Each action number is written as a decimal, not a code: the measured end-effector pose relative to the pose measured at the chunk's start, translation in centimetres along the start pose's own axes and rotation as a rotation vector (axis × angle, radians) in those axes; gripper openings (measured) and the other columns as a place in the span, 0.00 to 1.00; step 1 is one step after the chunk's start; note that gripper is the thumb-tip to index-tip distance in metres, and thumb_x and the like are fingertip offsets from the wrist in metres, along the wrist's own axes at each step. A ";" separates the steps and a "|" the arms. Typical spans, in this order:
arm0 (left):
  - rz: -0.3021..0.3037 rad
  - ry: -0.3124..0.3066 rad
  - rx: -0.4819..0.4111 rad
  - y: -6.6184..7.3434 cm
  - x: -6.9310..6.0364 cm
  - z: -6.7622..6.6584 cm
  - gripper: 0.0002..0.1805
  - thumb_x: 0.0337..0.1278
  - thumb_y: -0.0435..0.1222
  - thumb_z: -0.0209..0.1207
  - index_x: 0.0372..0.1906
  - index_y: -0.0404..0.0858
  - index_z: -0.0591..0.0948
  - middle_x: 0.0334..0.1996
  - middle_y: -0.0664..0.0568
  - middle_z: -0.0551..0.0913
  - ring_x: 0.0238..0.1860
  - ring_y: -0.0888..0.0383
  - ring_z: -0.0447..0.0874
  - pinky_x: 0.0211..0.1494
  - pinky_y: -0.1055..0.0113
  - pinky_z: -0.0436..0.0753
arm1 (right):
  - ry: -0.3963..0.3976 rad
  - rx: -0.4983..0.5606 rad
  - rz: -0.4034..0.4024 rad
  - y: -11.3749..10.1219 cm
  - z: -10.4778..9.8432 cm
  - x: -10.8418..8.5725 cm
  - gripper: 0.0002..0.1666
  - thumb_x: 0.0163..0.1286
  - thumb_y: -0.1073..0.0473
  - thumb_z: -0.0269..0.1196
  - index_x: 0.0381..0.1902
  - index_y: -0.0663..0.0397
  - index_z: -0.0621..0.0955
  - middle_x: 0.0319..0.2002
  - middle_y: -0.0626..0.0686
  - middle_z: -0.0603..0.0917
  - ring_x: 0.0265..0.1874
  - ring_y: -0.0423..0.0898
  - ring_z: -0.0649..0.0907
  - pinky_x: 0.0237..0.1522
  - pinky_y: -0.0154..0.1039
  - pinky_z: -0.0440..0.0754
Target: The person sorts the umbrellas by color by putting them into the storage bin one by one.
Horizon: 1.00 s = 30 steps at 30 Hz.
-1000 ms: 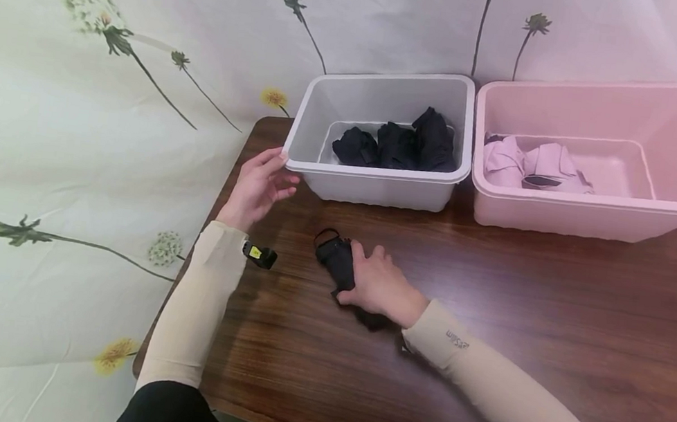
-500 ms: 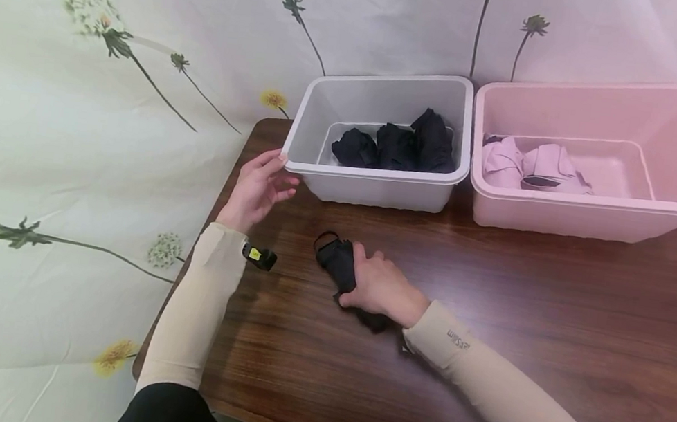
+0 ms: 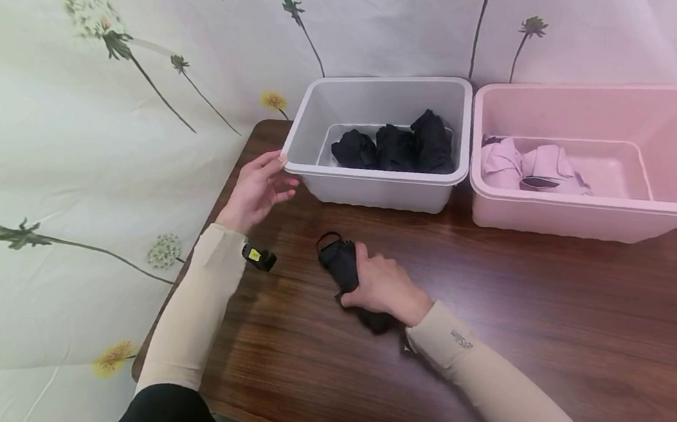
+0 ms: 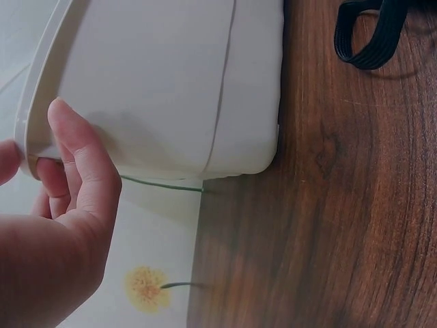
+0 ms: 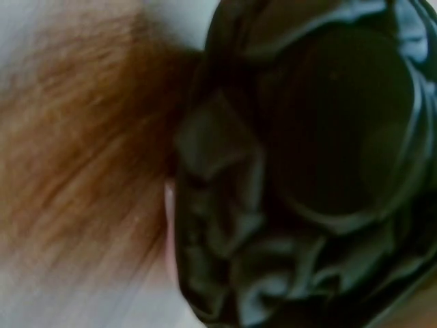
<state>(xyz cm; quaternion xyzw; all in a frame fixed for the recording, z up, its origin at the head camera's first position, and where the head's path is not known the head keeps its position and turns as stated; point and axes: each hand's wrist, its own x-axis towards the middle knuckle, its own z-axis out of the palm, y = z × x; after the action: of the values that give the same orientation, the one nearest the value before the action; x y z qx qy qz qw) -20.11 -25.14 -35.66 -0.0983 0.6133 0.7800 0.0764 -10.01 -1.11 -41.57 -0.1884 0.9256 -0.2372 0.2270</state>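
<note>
My left hand (image 3: 256, 184) pinches the near left corner of the grey bin's rim (image 3: 374, 172). In the left wrist view, fingers (image 4: 75, 137) bend beneath that rim, with the thumb on its other side. On the table, my right hand (image 3: 385, 286) grips a black folded umbrella (image 3: 340, 263) from above. The umbrella lies slanted, its strap loop pointing to the far left. Part of it is hidden under the palm. Crumpled black fabric (image 5: 225, 260) and a round dark end fill the blurred right wrist view. Several black bundles (image 3: 397, 148) lie inside the grey bin.
A pink bin (image 3: 588, 222) stands right beside the grey one, with light pink bundles (image 3: 522, 166) at its left end. Both bins are at the back of the brown wooden table (image 3: 525, 281), against a flower-patterned cloth (image 3: 129, 180). The table's left edge runs beside my left arm.
The right hand and the umbrella have shifted very slightly to the right. The left hand keeps its hold on the bin's rim.
</note>
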 end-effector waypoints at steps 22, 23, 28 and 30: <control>-0.002 0.000 0.009 -0.1 0.2 -0.2 0.22 0.65 0.39 0.59 0.60 0.35 0.72 0.42 0.52 0.79 0.28 0.57 0.83 0.30 0.67 0.83 | 0.077 0.269 -0.045 2.8 -1.1 -0.4 0.57 0.50 0.43 0.71 0.72 0.55 0.57 0.53 0.64 0.81 0.48 0.55 0.82 0.51 0.48 0.79; 0.001 0.004 0.018 -0.1 0.2 -0.1 0.22 0.66 0.39 0.58 0.60 0.35 0.72 0.42 0.52 0.79 0.28 0.58 0.83 0.30 0.67 0.83 | 0.081 0.279 -0.045 2.8 -1.3 -0.5 0.57 0.50 0.43 0.71 0.72 0.55 0.57 0.53 0.64 0.81 0.48 0.55 0.82 0.51 0.48 0.79; 0.003 -0.001 0.013 -0.1 0.1 -0.1 0.23 0.65 0.39 0.59 0.61 0.34 0.71 0.42 0.52 0.79 0.28 0.57 0.82 0.30 0.67 0.83 | 0.111 0.312 -0.054 3.0 -2.2 -1.0 0.58 0.50 0.42 0.71 0.72 0.54 0.56 0.50 0.64 0.82 0.45 0.54 0.82 0.49 0.46 0.79; 0.003 -0.002 0.012 -0.1 0.1 -0.1 0.23 0.65 0.39 0.59 0.61 0.35 0.71 0.42 0.52 0.79 0.28 0.57 0.82 0.30 0.67 0.83 | 0.128 0.318 -0.061 3.0 -2.6 -1.2 0.58 0.50 0.42 0.71 0.72 0.53 0.56 0.50 0.64 0.82 0.45 0.54 0.82 0.49 0.46 0.79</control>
<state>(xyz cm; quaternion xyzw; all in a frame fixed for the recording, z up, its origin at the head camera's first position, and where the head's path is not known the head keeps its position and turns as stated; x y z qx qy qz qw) -20.17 -25.21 -35.82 -0.0960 0.6180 0.7766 0.0766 -11.05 2.83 -40.66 -0.1628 0.8827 -0.3990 0.1873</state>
